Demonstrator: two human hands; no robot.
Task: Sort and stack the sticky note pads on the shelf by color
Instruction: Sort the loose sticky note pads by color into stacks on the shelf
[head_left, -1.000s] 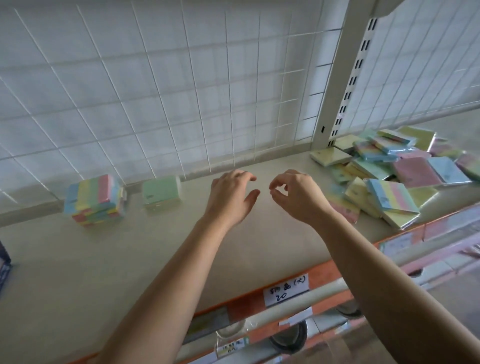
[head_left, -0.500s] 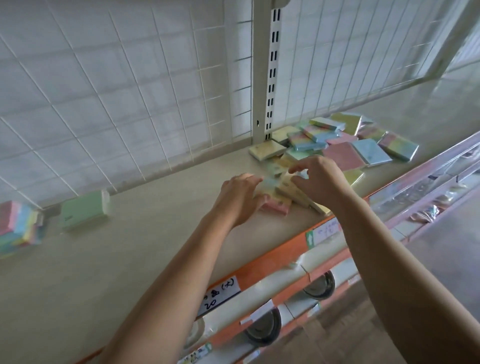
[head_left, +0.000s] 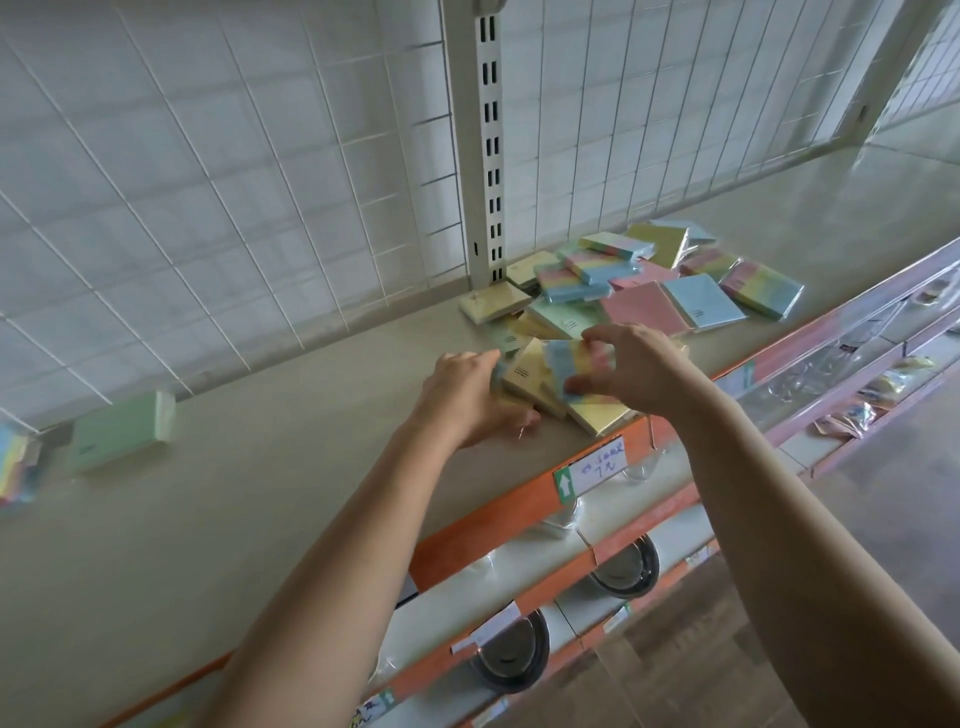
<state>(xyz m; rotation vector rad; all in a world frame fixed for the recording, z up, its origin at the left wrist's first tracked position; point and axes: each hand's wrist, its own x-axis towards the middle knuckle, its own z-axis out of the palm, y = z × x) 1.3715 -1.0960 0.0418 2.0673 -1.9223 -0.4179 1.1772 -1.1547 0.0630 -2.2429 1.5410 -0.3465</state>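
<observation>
Right hand (head_left: 641, 374): thumb and fingertips pinch a striped multicolour pad (head_left: 574, 364), which is held tilted over the near edge of the loose heap (head_left: 566, 318). Left hand (head_left: 465, 397): the fingers are curled against the left side of a yellow pad (head_left: 522, 371) at that same edge, with the thumb low by the shelf (head_left: 260, 467). Whether this pad is actually gripped cannot be told.

The heap is made up of yellow, green, pink, blue and striped pads, laid overlapping and askew. It is set at the foot of the slotted upright (head_left: 491, 156) and in front of the wire grid backing (head_left: 208, 208).

Well apart, at the left of the shelf, a green stack (head_left: 122, 431) is set against the grid. Just beyond it a striped multicolour stack (head_left: 15, 467) is cut off by the frame edge. A handwritten price label (head_left: 597, 465) is fixed to the orange shelf lip (head_left: 493, 514) below the hands.

Progress, as judged: two colour stacks have been started, while no yellow, pink or blue stack is to be seen. Most of the pads are unsorted, so the task is taken to be at an early stage. By colour, the pinched pad would belong on the striped stack at the far left.
</observation>
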